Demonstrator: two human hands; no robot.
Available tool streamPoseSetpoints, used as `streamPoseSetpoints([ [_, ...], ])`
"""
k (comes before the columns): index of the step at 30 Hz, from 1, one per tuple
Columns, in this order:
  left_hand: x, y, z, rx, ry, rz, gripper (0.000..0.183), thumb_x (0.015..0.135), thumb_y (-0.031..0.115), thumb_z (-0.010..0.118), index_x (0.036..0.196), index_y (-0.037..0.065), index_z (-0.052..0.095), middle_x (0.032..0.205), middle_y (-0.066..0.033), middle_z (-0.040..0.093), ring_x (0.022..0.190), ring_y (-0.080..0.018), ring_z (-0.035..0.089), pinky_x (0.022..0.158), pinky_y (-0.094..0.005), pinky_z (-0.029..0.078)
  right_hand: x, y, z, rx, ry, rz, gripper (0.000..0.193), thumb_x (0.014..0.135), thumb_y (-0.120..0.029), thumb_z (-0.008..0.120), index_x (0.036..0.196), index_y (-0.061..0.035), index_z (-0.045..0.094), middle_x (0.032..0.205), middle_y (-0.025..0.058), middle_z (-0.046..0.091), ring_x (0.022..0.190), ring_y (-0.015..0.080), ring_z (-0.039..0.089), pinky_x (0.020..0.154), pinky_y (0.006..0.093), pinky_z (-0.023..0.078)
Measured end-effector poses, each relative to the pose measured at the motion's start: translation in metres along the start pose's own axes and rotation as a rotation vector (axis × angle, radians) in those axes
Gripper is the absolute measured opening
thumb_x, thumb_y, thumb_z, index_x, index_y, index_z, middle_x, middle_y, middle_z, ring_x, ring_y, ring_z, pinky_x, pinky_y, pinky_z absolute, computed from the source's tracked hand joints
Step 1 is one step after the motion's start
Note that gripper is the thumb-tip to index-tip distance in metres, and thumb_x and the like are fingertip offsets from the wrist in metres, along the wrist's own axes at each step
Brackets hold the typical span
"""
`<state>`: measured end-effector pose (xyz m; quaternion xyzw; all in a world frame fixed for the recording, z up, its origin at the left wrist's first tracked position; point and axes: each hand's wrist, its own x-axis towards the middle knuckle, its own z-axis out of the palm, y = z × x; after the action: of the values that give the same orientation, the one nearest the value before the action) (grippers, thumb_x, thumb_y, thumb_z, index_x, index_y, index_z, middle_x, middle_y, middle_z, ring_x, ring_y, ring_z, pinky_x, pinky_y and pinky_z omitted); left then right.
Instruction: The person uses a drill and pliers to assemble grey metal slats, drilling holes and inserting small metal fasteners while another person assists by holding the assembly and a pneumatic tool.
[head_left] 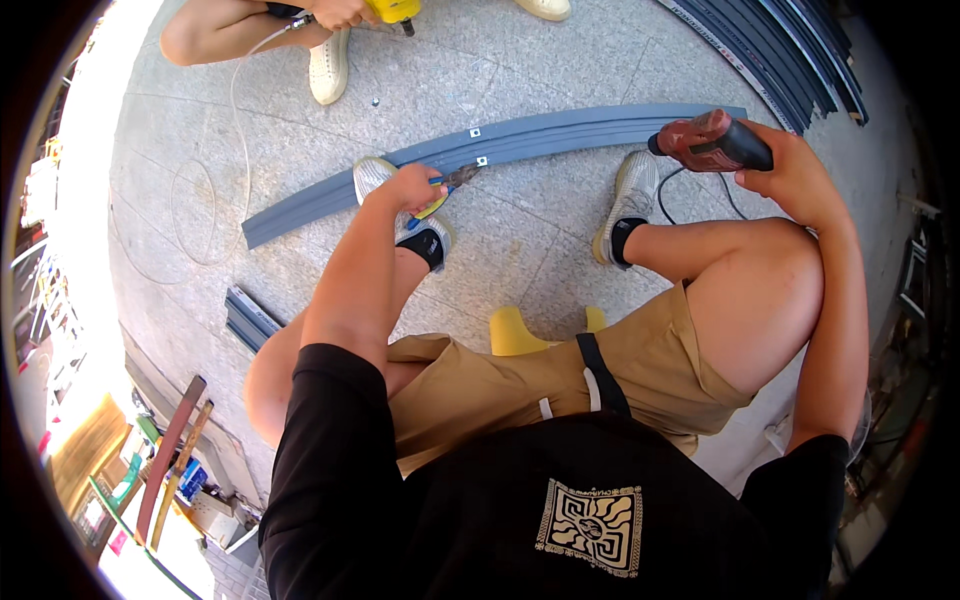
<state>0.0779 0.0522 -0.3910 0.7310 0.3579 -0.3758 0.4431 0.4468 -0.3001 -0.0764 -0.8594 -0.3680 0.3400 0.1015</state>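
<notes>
My left hand (412,188) is closed round the blue and yellow handles of a pair of pliers (462,177). The pliers' jaws are at a small white square piece (482,161) on a long grey profile (560,137) lying on the paving; whether they grip it I cannot tell. A second white square piece (475,133) sits on the profile's far side. In my right hand (800,180) is a red and black corded power tool (715,142), held above the profile's right end with its dark nose pointing left. The tool's cord loops down by my right shoe.
Across from me, a person's hand (342,12) holds a yellow power tool (396,10) with a thin pale hose (240,110) trailing left. Dark profiles (780,50) are stacked at far right. A short grey profile (250,318) lies beside my left knee. A yellow stool (515,332) is beneath me.
</notes>
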Motion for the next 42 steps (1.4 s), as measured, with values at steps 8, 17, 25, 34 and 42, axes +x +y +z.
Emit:
streamPoseSetpoints([
  [8, 0.007, 0.002, 0.007, 0.475, 0.325, 0.149, 0.057, 0.098, 0.057, 0.07, 0.137, 0.015, 0.074, 0.133, -0.0169, 0.074, 0.127, -0.0373, 0.068, 0.108, -0.0491, 0.054, 0.006, 0.003, 0.002, 0.011, -0.007, -0.024, 0.067, 0.081, -0.004, 0.076, 0.147, -0.0034, 0.064, 0.089, 0.0065, 0.069, 0.074, 0.0142, 0.06, 0.072, 0.0333, 0.053],
  [17, -0.031, 0.017, 0.041, 0.624, 0.538, 0.18, 0.069, 0.091, 0.054, 0.08, 0.141, 0.01, 0.065, 0.126, -0.0157, 0.073, 0.117, -0.0376, 0.071, 0.1, -0.0504, 0.055, 0.003, 0.001, 0.001, 0.003, -0.009, -0.001, 0.061, 0.08, -0.008, 0.08, 0.14, -0.0044, 0.068, 0.096, 0.0123, 0.076, 0.079, 0.0195, 0.068, 0.075, 0.0357, 0.056],
  [25, -0.01, -0.006, 0.06, 0.797, 0.667, 0.174, 0.03, 0.094, 0.026, 0.074, 0.115, 0.01, 0.061, 0.108, -0.013, 0.071, 0.098, -0.033, 0.076, 0.084, -0.0456, 0.06, 0.004, -0.005, 0.002, -0.018, -0.012, -0.005, 0.061, 0.08, -0.008, 0.081, 0.14, -0.0039, 0.068, 0.098, 0.0132, 0.076, 0.079, 0.0201, 0.068, 0.074, 0.0362, 0.056],
  [34, -0.01, -0.002, 0.056, 0.653, 0.656, 0.229, 0.016, 0.1, 0.011, 0.058, 0.114, 0.006, 0.059, 0.107, -0.0216, 0.071, 0.094, -0.0418, 0.077, 0.08, -0.0528, 0.064, 0.003, 0.001, 0.0, -0.012, -0.027, -0.002, 0.061, 0.081, -0.008, 0.081, 0.14, -0.0032, 0.068, 0.097, 0.0118, 0.076, 0.078, 0.0189, 0.067, 0.072, 0.0354, 0.056],
  [42, -0.01, 0.0, 0.057, 0.655, 0.599, 0.167, 0.024, 0.097, 0.016, 0.066, 0.117, 0.005, 0.056, 0.111, -0.0227, 0.072, 0.098, -0.0426, 0.077, 0.081, -0.0521, 0.065, 0.003, 0.0, 0.001, -0.005, -0.03, -0.001, 0.06, 0.081, -0.009, 0.081, 0.139, -0.0026, 0.068, 0.097, 0.0126, 0.075, 0.079, 0.0198, 0.068, 0.072, 0.0358, 0.056],
])
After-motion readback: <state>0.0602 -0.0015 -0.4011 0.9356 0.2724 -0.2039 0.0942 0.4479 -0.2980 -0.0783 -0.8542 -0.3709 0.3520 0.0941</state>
